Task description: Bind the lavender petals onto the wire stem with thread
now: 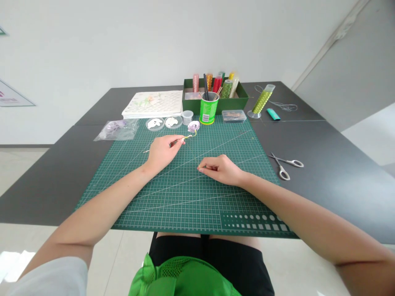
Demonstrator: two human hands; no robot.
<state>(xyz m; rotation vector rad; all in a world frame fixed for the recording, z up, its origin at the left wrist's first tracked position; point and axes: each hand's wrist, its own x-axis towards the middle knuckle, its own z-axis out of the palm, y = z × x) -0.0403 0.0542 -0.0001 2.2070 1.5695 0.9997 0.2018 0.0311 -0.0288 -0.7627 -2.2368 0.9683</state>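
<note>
My left hand pinches a thin wire flower stem between thumb and fingers. The stem's rear end pokes out to the left beneath the hand. At its far end, bent upward, is a small pale purple flower, with yellow-green wrapping just below it. To the right and closer to me, my right hand is closed in a pinch above the green cutting mat. A very faint line, looking like thread, runs from near the stem down toward its fingertips.
Behind stand a green cup of sticks, a dark green box of thread spools, a clear pin case and petal dishes. Left are a plastic bag and white foam board. Right are scissors and a yellow-green spool.
</note>
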